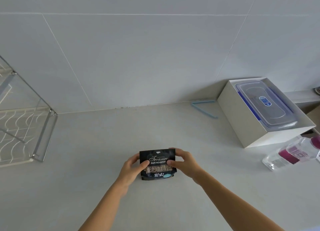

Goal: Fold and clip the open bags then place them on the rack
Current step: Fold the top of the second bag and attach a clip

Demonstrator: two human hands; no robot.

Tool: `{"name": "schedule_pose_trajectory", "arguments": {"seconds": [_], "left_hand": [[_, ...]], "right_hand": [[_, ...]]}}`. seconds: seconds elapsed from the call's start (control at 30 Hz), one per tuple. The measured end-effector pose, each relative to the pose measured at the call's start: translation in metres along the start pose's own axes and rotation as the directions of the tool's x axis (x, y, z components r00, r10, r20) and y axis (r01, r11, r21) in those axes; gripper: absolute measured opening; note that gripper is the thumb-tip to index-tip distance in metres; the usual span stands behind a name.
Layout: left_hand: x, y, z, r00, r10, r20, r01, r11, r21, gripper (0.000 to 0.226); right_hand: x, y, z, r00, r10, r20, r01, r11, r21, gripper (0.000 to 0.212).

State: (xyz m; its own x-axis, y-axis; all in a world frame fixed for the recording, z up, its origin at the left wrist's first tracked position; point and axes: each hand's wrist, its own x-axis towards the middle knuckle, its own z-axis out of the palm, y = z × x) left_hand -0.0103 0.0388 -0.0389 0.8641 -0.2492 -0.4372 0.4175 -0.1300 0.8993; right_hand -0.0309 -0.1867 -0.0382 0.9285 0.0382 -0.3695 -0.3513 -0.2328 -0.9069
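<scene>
A small black coffee bag [158,168] with white and gold lettering stands upright on the pale counter, near the middle. My left hand [132,168] grips its left edge, thumb on the front and fingers behind. My right hand [183,162] grips the upper right corner the same way. A light blue sealing clip [203,107] lies open in a V shape on the counter at the back right, near the wall. The metal wire rack [26,126] stands at the left edge of the view.
A white open box [242,125] holding a clear container with a blue-latched lid [266,104] sits at the back right. A clear plastic bottle with a magenta label [292,152] lies at the right edge. A tiled wall rises behind the counter.
</scene>
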Motion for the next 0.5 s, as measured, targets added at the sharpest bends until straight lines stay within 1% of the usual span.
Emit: {"name": "schedule_pose_trajectory", "arguments": {"seconds": [0.07, 0.13, 0.2, 0.23, 0.3, 0.37, 0.43, 0.5], "left_hand": [[0.001, 0.000, 0.003, 0.998, 0.033, -0.049, -0.034, 0.999, -0.007, 0.030], [0.006, 0.005, 0.005, 0.989, 0.111, -0.102, -0.104, 0.992, 0.068, 0.028], [0.009, 0.010, 0.006, 0.975, 0.202, -0.088, -0.191, 0.974, 0.120, 0.017], [0.009, 0.011, 0.006, 0.973, 0.217, -0.073, -0.207, 0.970, 0.130, 0.013], [0.009, 0.007, 0.006, 0.980, 0.195, -0.048, -0.185, 0.968, 0.169, 0.015], [0.008, 0.000, 0.008, 0.989, 0.140, -0.048, -0.128, 0.973, 0.190, 0.027], [0.009, -0.006, 0.010, 0.993, 0.093, -0.070, -0.083, 0.988, 0.133, 0.038], [0.009, -0.009, 0.013, 0.993, 0.059, -0.098, -0.053, 0.997, 0.063, 0.044]], "right_hand": [[0.003, -0.002, 0.000, 0.997, -0.051, -0.050, 0.047, 0.996, -0.080, 0.020], [0.005, -0.007, 0.001, 0.985, -0.112, -0.128, 0.090, 0.982, -0.168, 0.020], [0.005, -0.010, 0.005, 0.972, -0.134, -0.195, 0.098, 0.978, -0.185, 0.012], [0.004, -0.010, 0.008, 0.968, -0.137, -0.209, 0.101, 0.980, -0.171, 0.009], [0.003, -0.008, 0.012, 0.962, -0.133, -0.237, 0.104, 0.986, -0.133, 0.010], [0.004, -0.007, 0.013, 0.958, -0.135, -0.255, 0.107, 0.987, -0.121, 0.011], [0.006, -0.006, 0.014, 0.957, -0.138, -0.254, 0.108, 0.986, -0.127, 0.010], [0.007, -0.005, 0.014, 0.957, -0.146, -0.252, 0.118, 0.985, -0.123, 0.009]]}}
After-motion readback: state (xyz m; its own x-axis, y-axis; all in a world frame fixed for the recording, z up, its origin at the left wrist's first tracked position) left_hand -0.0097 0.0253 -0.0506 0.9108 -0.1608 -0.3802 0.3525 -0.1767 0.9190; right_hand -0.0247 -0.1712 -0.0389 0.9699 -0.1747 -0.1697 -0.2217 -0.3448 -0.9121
